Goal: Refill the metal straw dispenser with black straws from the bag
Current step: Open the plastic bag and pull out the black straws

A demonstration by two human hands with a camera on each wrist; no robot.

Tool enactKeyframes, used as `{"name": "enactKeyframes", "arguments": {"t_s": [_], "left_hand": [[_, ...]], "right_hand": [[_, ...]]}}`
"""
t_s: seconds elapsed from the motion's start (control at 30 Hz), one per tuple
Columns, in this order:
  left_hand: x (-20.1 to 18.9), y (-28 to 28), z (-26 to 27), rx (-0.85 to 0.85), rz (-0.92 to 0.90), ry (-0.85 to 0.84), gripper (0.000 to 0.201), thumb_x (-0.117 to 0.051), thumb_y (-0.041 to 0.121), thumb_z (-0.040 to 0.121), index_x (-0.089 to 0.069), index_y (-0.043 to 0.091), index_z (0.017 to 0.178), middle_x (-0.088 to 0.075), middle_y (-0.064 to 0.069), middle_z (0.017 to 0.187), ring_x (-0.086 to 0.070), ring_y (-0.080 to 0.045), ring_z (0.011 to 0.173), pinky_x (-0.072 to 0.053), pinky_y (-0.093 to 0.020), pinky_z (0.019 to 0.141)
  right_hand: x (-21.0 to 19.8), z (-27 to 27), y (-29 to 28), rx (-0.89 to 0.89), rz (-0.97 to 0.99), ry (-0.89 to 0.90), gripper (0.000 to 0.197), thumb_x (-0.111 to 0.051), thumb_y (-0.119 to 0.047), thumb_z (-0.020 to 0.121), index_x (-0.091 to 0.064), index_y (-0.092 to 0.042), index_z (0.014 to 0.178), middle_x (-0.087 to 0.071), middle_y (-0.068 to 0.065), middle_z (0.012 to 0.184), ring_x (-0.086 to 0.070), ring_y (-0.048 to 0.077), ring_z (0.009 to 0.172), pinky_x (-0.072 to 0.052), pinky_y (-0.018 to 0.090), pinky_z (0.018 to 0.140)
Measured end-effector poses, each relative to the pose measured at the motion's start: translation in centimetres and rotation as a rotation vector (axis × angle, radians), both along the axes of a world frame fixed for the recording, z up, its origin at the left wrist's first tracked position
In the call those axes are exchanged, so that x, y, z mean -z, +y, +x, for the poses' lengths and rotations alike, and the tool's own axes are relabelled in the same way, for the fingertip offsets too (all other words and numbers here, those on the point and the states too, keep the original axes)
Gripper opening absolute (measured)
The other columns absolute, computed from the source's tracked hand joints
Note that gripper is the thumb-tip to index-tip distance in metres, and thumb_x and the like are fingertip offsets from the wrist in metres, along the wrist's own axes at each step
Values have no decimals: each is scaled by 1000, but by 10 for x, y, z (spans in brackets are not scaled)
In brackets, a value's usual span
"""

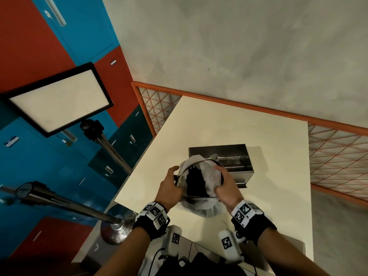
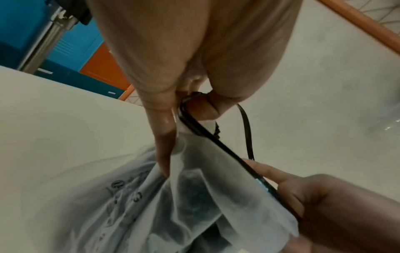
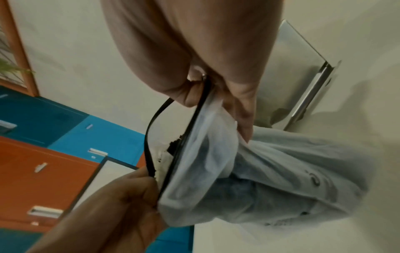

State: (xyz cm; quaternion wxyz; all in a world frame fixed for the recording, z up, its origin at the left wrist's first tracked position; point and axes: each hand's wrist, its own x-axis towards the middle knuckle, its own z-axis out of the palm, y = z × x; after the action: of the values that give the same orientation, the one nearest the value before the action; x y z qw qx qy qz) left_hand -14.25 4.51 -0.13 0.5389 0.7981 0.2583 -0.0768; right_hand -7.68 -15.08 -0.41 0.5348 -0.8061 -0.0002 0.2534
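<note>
A frosted plastic bag [image 1: 209,180] with a black zip rim stands on the white table [image 1: 274,196], its mouth pulled open. Black straws [image 1: 196,184] fill it. My left hand [image 1: 169,186] pinches the rim on the left side; my right hand [image 1: 225,186] pinches the right side. In the left wrist view my left hand [image 2: 173,109] grips the black rim [image 2: 216,142] of the bag [image 2: 194,196]. In the right wrist view my right hand [image 3: 205,92] pinches the rim above the bag [image 3: 270,171]. The metal straw dispenser [image 1: 231,164] sits just behind the bag; the dispenser [image 3: 303,71] also shows beyond my right hand.
An orange-framed lattice fence [image 1: 338,156] runs along the table's far and right sides. A light panel [image 1: 59,100] on a metal stand [image 1: 111,150] stands left of the table, with blue and red lockers [image 1: 29,156] behind.
</note>
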Motion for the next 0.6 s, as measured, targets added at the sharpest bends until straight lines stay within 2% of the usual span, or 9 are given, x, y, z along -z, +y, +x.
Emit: {"name": "enactKeyframes", "arguments": {"t_s": [0.07,0.13,0.27,0.33,0.43,0.47,0.53,0.6], "left_hand": [[11,4,-2,-11,-45,32,62,-57,7,87,-44,42,137,-65,-2,111,-67,-29,101,-63,-52,71],[19,2,-3,-4,-93,48,62,-55,3,88,-46,40,137,-67,-6,108,-68,-31,98,-63,-53,69],[20,-10,-5,97,-147,42,52,-56,18,89,-52,39,136,-77,-1,102,-73,-24,97,-63,-51,77],[13,-19,-5,121,-201,34,45,-54,14,90,-59,35,130,-77,3,105,-73,-19,98,-63,-47,80],[6,-31,0,77,-351,33,55,-49,-1,76,-64,22,123,-76,4,101,-71,-12,93,-59,-32,76],[5,-33,1,45,-389,45,50,-51,2,76,-66,19,120,-77,2,100,-71,-14,93,-58,-32,80],[4,-36,5,17,-413,61,39,-61,25,78,-69,19,115,-78,-1,104,-72,-20,101,-55,-43,97],[7,-37,9,42,-379,76,53,-68,52,77,-70,20,119,-77,-1,110,-72,-19,105,-52,-47,103]], "right_hand": [[2,-2,-3,-28,-71,10,72,-44,5,75,-41,-32,137,-57,6,129,-55,27,117,-48,47,101],[2,-3,-5,-58,-143,7,64,-45,3,79,-43,-29,135,-59,6,120,-58,30,111,-50,49,96],[5,-1,-6,-118,-182,-20,62,-49,3,75,-53,-31,126,-57,3,116,-56,26,111,-51,46,94],[6,2,-5,-113,-132,3,58,-52,-2,73,-56,-32,123,-58,3,118,-55,24,111,-49,46,97],[4,2,-4,-38,-15,71,36,-57,-23,76,-61,-38,108,-63,-2,114,-59,19,105,-47,48,98],[3,2,-4,-16,3,64,29,-59,-32,79,-60,-39,107,-64,-4,112,-59,18,104,-47,47,98],[3,2,-2,-11,4,29,31,-59,-38,85,-56,-42,115,-64,-6,114,-59,18,105,-48,44,98],[1,1,0,-38,9,0,42,-57,-36,90,-48,-45,130,-60,-8,119,-58,18,110,-47,41,100]]}}
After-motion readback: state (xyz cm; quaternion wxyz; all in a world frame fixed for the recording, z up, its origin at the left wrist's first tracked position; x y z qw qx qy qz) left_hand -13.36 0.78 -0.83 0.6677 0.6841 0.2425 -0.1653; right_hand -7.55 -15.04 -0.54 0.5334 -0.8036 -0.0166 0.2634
